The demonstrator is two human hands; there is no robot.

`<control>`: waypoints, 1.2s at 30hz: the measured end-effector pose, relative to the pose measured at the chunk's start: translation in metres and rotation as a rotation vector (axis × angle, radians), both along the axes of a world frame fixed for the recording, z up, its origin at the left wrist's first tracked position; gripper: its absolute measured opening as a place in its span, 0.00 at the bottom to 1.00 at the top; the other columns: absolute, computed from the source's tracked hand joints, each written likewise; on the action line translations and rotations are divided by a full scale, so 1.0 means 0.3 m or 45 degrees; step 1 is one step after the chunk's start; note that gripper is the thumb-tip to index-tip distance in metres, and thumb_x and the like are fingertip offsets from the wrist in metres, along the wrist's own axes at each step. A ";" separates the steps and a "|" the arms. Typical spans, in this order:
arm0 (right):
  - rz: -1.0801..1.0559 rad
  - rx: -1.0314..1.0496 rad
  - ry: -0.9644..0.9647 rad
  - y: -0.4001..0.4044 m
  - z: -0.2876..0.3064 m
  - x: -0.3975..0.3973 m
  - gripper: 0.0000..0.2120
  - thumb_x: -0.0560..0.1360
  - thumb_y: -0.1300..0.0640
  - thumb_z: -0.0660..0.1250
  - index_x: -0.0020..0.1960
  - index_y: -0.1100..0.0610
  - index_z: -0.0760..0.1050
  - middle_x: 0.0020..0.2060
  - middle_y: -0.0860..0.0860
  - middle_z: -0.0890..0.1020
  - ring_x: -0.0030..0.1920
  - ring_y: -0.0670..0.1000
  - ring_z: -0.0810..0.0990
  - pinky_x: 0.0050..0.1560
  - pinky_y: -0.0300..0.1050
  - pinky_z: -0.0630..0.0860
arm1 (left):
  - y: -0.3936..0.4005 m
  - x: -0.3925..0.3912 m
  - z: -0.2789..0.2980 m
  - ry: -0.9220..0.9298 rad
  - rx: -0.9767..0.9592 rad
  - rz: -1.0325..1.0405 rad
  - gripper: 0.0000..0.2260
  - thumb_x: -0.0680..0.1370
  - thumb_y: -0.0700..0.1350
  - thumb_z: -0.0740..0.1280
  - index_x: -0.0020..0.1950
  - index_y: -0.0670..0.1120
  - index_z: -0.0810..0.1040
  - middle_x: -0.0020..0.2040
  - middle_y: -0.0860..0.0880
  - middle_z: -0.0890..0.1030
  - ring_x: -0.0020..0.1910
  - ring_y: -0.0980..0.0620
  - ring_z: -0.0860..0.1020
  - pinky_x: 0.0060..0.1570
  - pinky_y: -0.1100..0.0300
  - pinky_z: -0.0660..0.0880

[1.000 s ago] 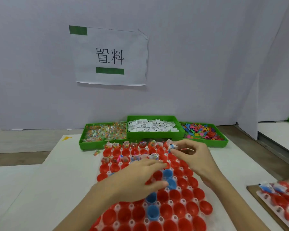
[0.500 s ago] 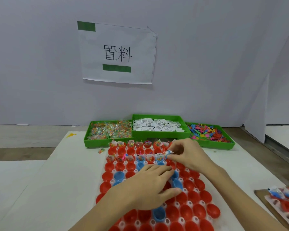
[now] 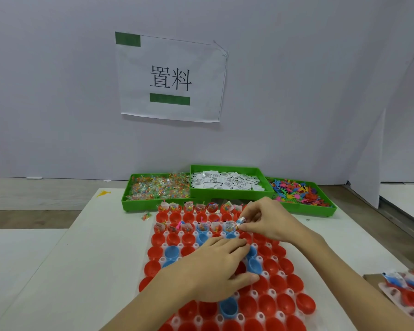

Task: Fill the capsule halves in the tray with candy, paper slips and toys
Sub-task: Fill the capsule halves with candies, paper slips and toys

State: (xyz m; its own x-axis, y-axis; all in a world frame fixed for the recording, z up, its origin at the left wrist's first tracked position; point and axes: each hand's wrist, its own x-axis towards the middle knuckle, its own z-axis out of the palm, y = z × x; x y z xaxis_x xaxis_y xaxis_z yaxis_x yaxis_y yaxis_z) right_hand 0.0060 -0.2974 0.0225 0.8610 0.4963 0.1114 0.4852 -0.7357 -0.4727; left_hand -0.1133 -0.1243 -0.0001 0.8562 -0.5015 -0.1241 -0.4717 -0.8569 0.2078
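Right hand loading a small packet into a capsule half; left hand bracing the tray.

The right hand (image 3: 270,222), at 12 o'clock on the capsule tray (image 3: 256,295), is pinching a small white-and-blue packet (image 3: 241,220) between thumb and fingertips, holding it just above the third row of red and blue capsule halves (image 3: 202,237), probably to drop it in. The left hand (image 3: 215,271) is lying palm down at tray centre, fingers relaxed and gripping nothing, apparently steadying the tray. The far rows are already holding candy and slips; the near rows are standing empty. Supply bins are sitting at 12 o'clock: candy bin (image 3: 157,188), paper-slip bin (image 3: 227,182), toy bin (image 3: 299,193), within reach for refills.
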 end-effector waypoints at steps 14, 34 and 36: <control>-0.011 -0.085 -0.035 0.008 -0.008 0.006 0.03 0.75 0.51 0.76 0.48 0.49 0.85 0.44 0.43 0.84 0.43 0.41 0.81 0.45 0.37 0.81 | -0.001 -0.001 0.005 0.019 -0.009 0.006 0.34 0.84 0.66 0.48 0.84 0.49 0.49 0.84 0.52 0.49 0.82 0.54 0.47 0.79 0.55 0.42; 0.153 -0.203 -0.160 0.007 0.006 0.010 0.03 0.76 0.59 0.74 0.48 0.53 0.81 0.41 0.44 0.82 0.41 0.41 0.80 0.42 0.34 0.77 | 0.003 -0.001 0.010 0.054 -0.017 0.006 0.34 0.83 0.66 0.49 0.84 0.50 0.47 0.84 0.54 0.47 0.82 0.55 0.47 0.78 0.57 0.40; 0.161 -0.258 -0.147 0.016 0.016 0.021 0.04 0.75 0.60 0.75 0.46 0.53 0.80 0.40 0.44 0.81 0.40 0.42 0.79 0.40 0.34 0.76 | 0.005 0.000 0.012 0.057 -0.018 0.004 0.33 0.83 0.66 0.49 0.84 0.51 0.47 0.84 0.55 0.47 0.82 0.55 0.46 0.77 0.58 0.39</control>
